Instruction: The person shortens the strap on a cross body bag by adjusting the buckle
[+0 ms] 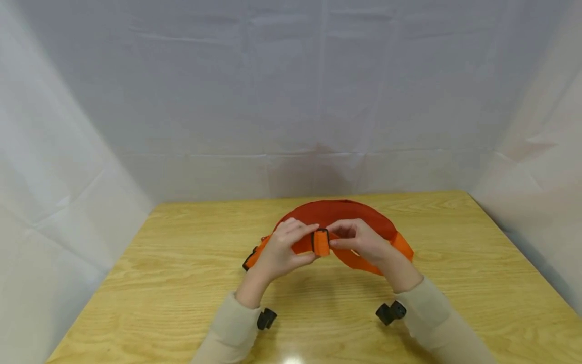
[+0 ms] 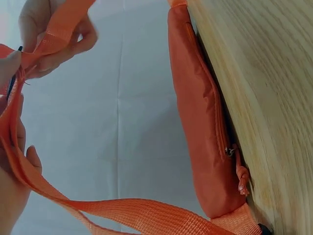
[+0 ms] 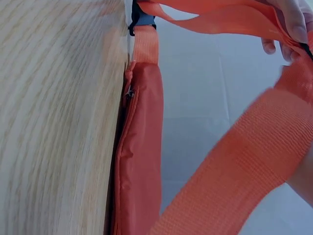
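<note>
A red waist bag [image 1: 350,211] stands on the table, its orange webbing strap [image 1: 322,244] raised in front of it. My left hand [image 1: 282,248] holds the strap at a black slide buckle [image 1: 323,230], thumb below and fingers above. From the other side my right hand [image 1: 362,240] pinches the webbing right beside that buckle. In the left wrist view the strap hangs in a doubled loop from my left hand, and the bag [image 2: 195,107] shows its zipper with a knotted cord pull [image 2: 242,178]. A black clip buckle [image 3: 142,18] joins strap and bag in the right wrist view.
The wooden table [image 1: 182,303] runs back to a pale sheet [image 1: 291,101] hung behind it, with more sheeting on both sides. Small black devices [image 1: 267,319] sit at both wrists, over beige sleeves [image 1: 234,323].
</note>
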The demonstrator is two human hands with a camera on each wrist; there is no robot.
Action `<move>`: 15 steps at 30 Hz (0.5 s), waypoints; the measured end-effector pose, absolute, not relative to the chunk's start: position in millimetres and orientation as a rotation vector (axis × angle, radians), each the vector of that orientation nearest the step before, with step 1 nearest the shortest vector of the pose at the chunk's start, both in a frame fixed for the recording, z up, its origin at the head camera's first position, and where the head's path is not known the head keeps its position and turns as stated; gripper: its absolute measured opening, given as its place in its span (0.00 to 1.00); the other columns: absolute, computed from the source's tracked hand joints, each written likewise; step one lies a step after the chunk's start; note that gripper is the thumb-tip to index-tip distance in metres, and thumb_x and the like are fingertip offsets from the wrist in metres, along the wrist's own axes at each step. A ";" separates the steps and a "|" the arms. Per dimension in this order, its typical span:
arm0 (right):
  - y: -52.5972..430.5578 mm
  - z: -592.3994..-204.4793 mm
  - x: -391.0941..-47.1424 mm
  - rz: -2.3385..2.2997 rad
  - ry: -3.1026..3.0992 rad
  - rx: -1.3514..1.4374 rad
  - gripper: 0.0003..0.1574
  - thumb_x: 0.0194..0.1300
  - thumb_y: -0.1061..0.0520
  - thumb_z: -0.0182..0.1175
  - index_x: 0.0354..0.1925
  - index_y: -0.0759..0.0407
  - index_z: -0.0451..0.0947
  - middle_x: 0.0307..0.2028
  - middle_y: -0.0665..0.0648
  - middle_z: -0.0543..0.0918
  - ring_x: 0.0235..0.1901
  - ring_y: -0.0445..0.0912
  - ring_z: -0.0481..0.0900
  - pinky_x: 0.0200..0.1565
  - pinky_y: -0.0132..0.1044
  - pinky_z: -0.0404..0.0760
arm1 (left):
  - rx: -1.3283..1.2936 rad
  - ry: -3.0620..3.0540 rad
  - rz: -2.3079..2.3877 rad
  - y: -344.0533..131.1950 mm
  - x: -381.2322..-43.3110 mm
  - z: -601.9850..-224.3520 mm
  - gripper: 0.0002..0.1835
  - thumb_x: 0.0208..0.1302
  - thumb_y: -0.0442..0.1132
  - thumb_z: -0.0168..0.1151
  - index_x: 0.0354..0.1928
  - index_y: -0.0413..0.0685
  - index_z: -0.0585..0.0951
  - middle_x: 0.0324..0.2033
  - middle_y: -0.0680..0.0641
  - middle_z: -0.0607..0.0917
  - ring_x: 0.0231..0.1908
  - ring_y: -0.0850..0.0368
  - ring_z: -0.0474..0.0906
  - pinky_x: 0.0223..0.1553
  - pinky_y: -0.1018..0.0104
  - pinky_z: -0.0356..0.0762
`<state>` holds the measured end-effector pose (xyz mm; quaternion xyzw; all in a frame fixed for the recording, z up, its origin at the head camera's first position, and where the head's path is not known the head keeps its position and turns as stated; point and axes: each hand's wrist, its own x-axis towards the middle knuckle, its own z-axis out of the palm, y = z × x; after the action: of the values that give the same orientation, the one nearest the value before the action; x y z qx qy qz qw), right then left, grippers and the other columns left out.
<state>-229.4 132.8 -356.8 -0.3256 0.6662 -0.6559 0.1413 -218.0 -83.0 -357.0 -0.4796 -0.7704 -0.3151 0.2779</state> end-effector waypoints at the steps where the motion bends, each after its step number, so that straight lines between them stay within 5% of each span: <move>1: 133.3 -356.5 -228.9 -1.889 1.923 -0.942 0.13 0.59 0.64 0.56 0.43 0.61 0.78 0.38 0.54 0.80 0.38 0.48 0.77 0.43 0.39 0.75 | -1.283 -2.066 -0.847 -83.3 -217.9 -357.0 0.25 0.40 0.34 0.72 0.45 0.35 0.78 0.32 0.48 0.78 0.33 0.57 0.70 0.38 0.65 0.68; 8: 134.2 -354.0 -224.5 -1.866 2.003 -0.881 0.19 0.59 0.64 0.57 0.47 0.74 0.72 0.39 0.54 0.80 0.38 0.47 0.78 0.42 0.39 0.76 | -1.288 -2.085 -0.864 -84.5 -216.7 -358.3 0.25 0.41 0.34 0.71 0.46 0.35 0.78 0.32 0.48 0.78 0.33 0.58 0.69 0.37 0.67 0.69; 15: 135.1 -349.4 -223.4 -1.821 2.085 -0.819 0.12 0.58 0.64 0.57 0.40 0.71 0.72 0.31 0.55 0.81 0.30 0.46 0.79 0.37 0.37 0.77 | -1.308 -2.086 -0.884 -85.2 -217.3 -357.4 0.26 0.41 0.34 0.71 0.47 0.34 0.77 0.32 0.48 0.77 0.34 0.58 0.68 0.38 0.66 0.68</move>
<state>-223.4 135.1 -349.4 -0.2813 0.7164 -0.6258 0.1270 -217.3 -85.2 -357.4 -0.4827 -0.7700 -0.3263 0.2599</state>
